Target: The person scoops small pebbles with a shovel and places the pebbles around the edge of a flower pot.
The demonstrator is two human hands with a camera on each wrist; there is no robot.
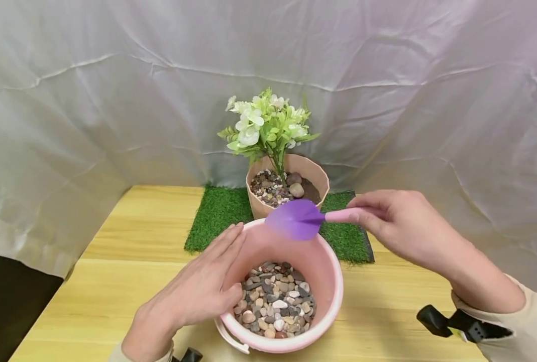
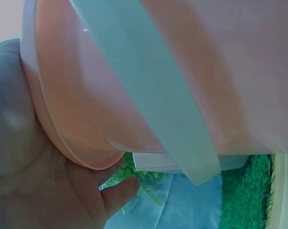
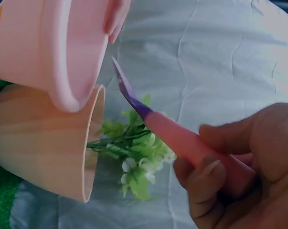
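Observation:
My right hand [image 1: 401,229] grips the pink handle of a small trowel [image 1: 295,219] with a purple blade. The blade hovers over the far rim of a pink bucket [image 1: 333,281]. Mixed pebbles [image 1: 277,304] cover the bucket's bottom. Along the bucket's left rim rests my left hand [image 1: 200,286], its fingers extended. In the left wrist view, the palm [image 2: 19,167] lies against the rim, near the pale bucket handle [image 2: 153,95]. The right wrist view has the trowel [image 3: 182,143] held between thumb and fingers, its blade seen edge-on.
Behind the bucket stands a peach flowerpot [image 1: 320,176] with a white-flowered plant [image 1: 273,123], small gravel and larger stones [image 1: 297,189]. Under it lies a green turf mat [image 1: 218,216] on the wooden table [image 1: 128,236]. Grey cloth [image 1: 159,100] hangs around the back.

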